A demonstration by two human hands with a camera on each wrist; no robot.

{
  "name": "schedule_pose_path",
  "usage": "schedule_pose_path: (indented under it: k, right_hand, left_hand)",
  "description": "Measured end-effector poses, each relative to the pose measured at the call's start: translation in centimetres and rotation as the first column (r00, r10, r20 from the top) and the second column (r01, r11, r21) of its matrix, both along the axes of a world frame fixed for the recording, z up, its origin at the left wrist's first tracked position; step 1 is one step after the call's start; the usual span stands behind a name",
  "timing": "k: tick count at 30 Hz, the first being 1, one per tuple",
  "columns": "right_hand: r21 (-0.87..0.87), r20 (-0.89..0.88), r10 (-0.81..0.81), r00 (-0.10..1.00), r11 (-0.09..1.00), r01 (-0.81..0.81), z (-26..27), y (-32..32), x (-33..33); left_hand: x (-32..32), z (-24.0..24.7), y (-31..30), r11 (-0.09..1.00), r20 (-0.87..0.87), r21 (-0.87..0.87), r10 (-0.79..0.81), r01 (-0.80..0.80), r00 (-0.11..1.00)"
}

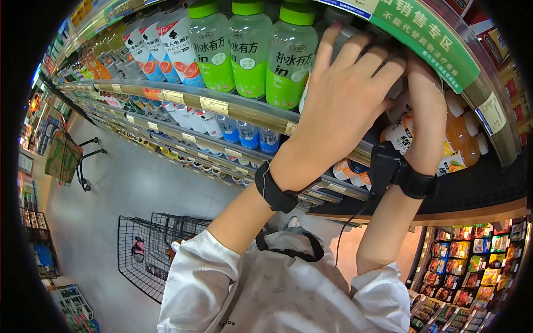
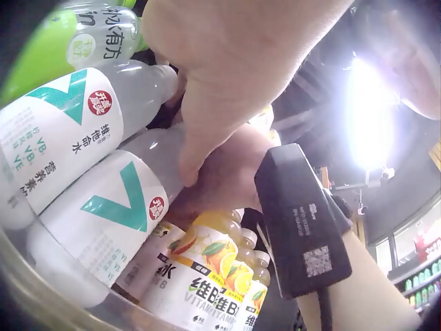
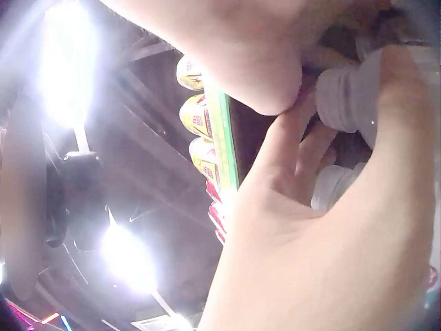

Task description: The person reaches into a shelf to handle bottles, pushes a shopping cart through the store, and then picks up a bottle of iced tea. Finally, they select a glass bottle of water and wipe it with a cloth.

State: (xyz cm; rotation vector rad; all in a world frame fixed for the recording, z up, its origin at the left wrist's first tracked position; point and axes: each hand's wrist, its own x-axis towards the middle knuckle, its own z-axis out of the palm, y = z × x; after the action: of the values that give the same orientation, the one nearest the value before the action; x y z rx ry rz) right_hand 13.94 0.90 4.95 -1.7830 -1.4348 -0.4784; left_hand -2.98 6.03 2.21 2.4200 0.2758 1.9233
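My left hand [image 1: 355,91] reaches over the tops of the front bottles with its fingers spread and bent. Its thumb [image 2: 196,148] comes down at the neck of a vitamin water bottle [image 2: 127,214] with a white label and green V. Beside that leans a matching vitamin water bottle [image 2: 76,124], its capped end by the left palm. My right hand [image 1: 426,111] reaches into the shelf from the right, its wrist close to the left thumb. In the right wrist view its thumb and fingers curl round a vitamin water bottle's neck [image 3: 337,100]; a second cap [image 3: 334,185] shows below. Left fingertips are hidden.
Green-capped bottles [image 1: 250,53] stand close on the left, with orange vitamin drinks [image 1: 452,139] at the right. A green sign [image 1: 427,39] overhangs the hands. The shelf's front rail [image 1: 244,108] carries price tags. A black wire cart [image 1: 130,250] stands on the floor behind.
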Motion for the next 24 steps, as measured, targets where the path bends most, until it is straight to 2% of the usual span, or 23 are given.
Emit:
schedule_pose_path:
  k: [1,3,4,6,7,9,11,14,16,17,20,24]
  right_hand:
    - [-0.046,-0.026,-0.043,0.999,0.998,0.042,0.0,0.0,0.0]
    - [-0.121,0.086,-0.104,0.991,0.986,0.114,0.3,-0.1,0.2]
    - [-0.145,0.221,-0.111,0.969,0.979,0.145,0.6,-0.3,0.3]
    - [-0.207,0.299,-0.148,0.943,0.954,0.215,1.0,-0.9,-0.2]
    - [-0.251,0.246,-0.185,0.951,0.936,0.247,1.5,-1.7,-2.4]
    - [-0.192,0.3,-0.173,0.938,0.952,0.237,1.4,-2.7,-3.5]
    - [0.001,0.511,-0.098,0.854,0.994,0.113,0.8,-3.3,-3.3]
    - [-0.03,0.19,-0.095,0.977,0.994,0.103,1.9,-4.2,-6.3]
    - [-0.127,0.177,-0.149,0.973,0.977,0.172,2.0,-4.7,-5.9]
    - [-0.178,0.172,-0.174,0.97,0.963,0.204,2.0,-4.9,-5.5]
    - [-0.115,0.404,-0.126,0.906,0.976,0.187,1.6,-5.9,-3.8]
    - [-0.084,0.436,-0.104,0.894,0.984,0.155,1.9,-6.2,-3.8]
  left_hand:
    - [0.0,0.0,-0.1,1.0,0.02,-0.003,-0.003,0.003,1.0]
    - [0.0,-0.1,0.0,1.0,0.02,0.005,0.004,-0.004,1.0]
    - [0.1,-0.1,0.0,1.0,0.02,0.009,0.008,-0.008,1.0]
    - [-0.1,-0.1,0.0,1.0,0.018,0.005,-0.01,0.009,1.0]
    - [-0.1,-0.1,0.0,1.0,0.018,0.005,-0.019,0.019,1.0]
    - [-0.1,-0.1,0.0,1.0,0.033,0.007,-0.027,0.027,0.999]
    - [0.0,-0.1,0.0,1.0,0.034,0.011,-0.027,0.027,0.999]
    - [0.0,-0.1,0.1,1.0,0.017,0.015,-0.017,0.017,1.0]
    - [-0.2,-0.1,0.2,1.0,-0.007,0.015,-0.025,0.026,1.0]
    - [-0.4,-0.2,0.2,0.999,-0.013,0.012,-0.045,0.045,0.999]
    - [-0.9,-0.3,0.3,0.996,-0.03,0.011,-0.084,0.085,0.996]
    - [-1.2,0.0,0.4,0.995,-0.061,0.014,-0.1,0.101,0.993]
